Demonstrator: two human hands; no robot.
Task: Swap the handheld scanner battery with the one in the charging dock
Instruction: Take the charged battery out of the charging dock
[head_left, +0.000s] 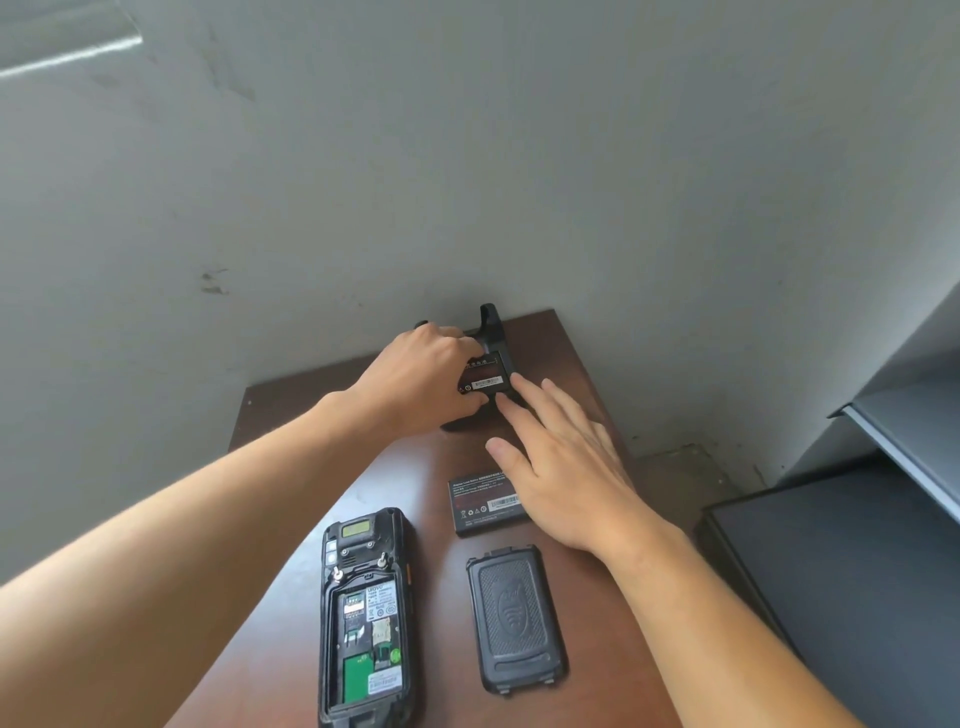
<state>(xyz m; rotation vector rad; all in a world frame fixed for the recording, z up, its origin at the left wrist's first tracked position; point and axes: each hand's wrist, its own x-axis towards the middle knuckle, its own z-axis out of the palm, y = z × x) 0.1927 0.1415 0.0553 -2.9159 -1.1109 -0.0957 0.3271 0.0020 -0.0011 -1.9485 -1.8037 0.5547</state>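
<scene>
On the dark brown wooden worktop (566, 364), the left hand (415, 379) is curled over the black plastic charging dock (491, 325), thumb and fingers apparently pinching the black labelled battery (485, 376) seated in it, though the hand hides the grip. The right hand (561, 467) lies spread, fingertips touching the dock's near edge, its palm covering part of a second black flat battery (475, 504). Nearer than both hands lie the opened black handheld scanner (366, 618), its bay empty, and just right of it the ribbed black battery cover (514, 618).
</scene>
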